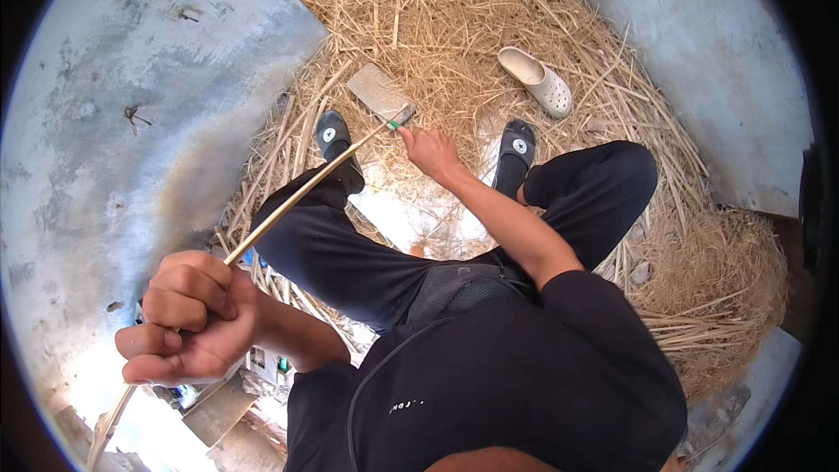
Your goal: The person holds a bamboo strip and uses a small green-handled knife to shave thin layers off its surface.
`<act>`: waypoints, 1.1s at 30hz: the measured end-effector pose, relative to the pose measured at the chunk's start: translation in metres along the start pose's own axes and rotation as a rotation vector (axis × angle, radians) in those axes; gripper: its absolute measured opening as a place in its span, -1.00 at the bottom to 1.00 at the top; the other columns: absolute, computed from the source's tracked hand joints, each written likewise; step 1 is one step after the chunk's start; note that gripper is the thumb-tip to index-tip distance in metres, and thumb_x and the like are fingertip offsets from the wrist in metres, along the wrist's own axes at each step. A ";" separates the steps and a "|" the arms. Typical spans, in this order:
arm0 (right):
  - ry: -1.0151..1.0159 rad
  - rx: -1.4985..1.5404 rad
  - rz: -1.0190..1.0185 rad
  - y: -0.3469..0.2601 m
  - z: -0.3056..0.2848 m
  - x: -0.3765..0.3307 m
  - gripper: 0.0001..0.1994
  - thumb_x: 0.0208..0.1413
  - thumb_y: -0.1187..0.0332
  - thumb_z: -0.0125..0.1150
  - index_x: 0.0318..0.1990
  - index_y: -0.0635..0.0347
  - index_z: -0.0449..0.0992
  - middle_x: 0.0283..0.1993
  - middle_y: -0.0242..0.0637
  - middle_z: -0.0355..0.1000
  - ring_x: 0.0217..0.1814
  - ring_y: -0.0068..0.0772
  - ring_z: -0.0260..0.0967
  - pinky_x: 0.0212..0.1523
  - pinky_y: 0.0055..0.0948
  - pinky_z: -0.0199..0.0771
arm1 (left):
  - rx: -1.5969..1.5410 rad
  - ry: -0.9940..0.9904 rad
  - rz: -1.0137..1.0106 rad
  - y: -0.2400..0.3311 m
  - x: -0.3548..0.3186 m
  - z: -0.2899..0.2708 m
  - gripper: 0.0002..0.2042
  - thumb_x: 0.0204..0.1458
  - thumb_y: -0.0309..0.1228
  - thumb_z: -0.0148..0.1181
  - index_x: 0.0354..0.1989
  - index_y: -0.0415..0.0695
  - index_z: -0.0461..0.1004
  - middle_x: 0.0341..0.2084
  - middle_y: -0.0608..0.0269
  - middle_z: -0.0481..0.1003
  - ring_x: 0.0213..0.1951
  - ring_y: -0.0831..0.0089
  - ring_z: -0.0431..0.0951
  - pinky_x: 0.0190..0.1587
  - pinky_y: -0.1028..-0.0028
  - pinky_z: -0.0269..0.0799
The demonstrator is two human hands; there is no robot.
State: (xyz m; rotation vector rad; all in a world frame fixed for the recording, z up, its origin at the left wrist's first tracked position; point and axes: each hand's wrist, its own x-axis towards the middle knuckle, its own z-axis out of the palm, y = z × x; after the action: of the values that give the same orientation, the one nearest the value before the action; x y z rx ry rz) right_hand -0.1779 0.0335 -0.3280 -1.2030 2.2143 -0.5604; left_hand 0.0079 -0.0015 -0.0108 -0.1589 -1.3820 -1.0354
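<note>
My left hand (188, 319) is closed around a long thin cane stick (297, 195) that runs from lower left up toward the middle. My right hand (428, 150) grips the green handle of a broad flat cleaver (377, 91), whose blade lies against the far end of the stick. I sit with both knees apart in dark trousers, black slippers on my feet. Straw lies under the blade and feet.
A heap of dry straw (454, 17) covers the ground ahead and to the right. A loose white clog (537, 79) lies on it. Grey concrete floor (114, 122) spreads at left and upper right. Boards and small items sit at lower left.
</note>
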 end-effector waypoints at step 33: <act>-0.295 0.169 0.318 0.120 0.118 0.066 -0.45 0.18 0.00 -0.35 -0.24 0.38 0.42 -0.53 0.01 0.39 -0.61 -0.14 0.34 -0.52 -0.13 0.36 | 0.099 -0.011 0.029 0.002 0.001 0.001 -0.61 0.19 -0.11 -0.36 -0.66 0.00 -0.06 -0.91 0.42 0.01 -0.93 0.68 -0.07 -0.91 0.71 -0.13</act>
State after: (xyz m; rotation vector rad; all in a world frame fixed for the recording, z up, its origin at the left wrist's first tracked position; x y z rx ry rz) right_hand -0.2060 0.0278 -0.5066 -0.7710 2.0055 -0.4011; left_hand 0.0079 -0.0001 -0.0087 -0.1118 -1.4334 -0.9411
